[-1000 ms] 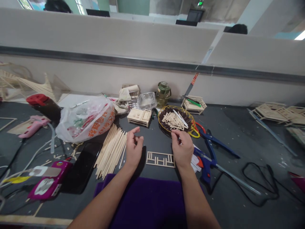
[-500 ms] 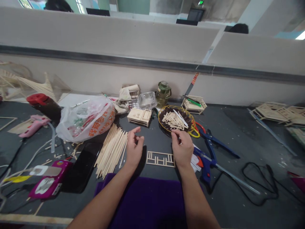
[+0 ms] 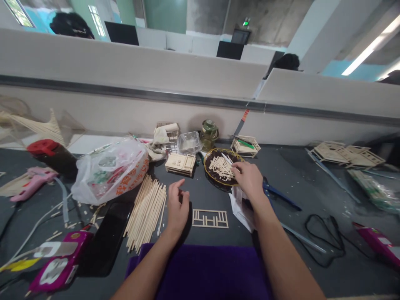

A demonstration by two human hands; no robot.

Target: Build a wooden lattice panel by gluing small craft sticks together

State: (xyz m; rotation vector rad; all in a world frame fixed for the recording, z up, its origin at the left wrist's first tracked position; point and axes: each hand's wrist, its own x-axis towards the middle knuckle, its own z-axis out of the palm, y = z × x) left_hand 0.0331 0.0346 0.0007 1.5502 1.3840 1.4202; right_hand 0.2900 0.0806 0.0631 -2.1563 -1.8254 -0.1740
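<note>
My left hand [image 3: 178,210] rests on its side on the table, thumb and fingers curved and apart, holding nothing. To its right lies a small flat lattice frame [image 3: 210,227] glued from thin wooden sticks; neither hand touches it. My right hand [image 3: 250,177] reaches over the right rim of a dark woven basket [image 3: 215,180] with a yellow edge. Its fingertips are drawn together at the pile of short wooden sticks [image 3: 220,166] inside; whether a stick is between them is hidden. Long wooden sticks [image 3: 146,212] lie in a bundle left of my left hand.
Small stick-built models [image 3: 180,163] stand behind the frame. A plastic bag [image 3: 109,171], black phone [image 3: 108,237], pink glue gun [image 3: 34,179] and magenta power strip [image 3: 59,262] lie left. Crumpled white paper [image 3: 241,208] and a blue glue gun [image 3: 278,193] sit right.
My right hand has moved up and away from beside the lattice frame to the basket. White paper under the right forearm shows more. My left hand stays put; the camera view has tilted up.
</note>
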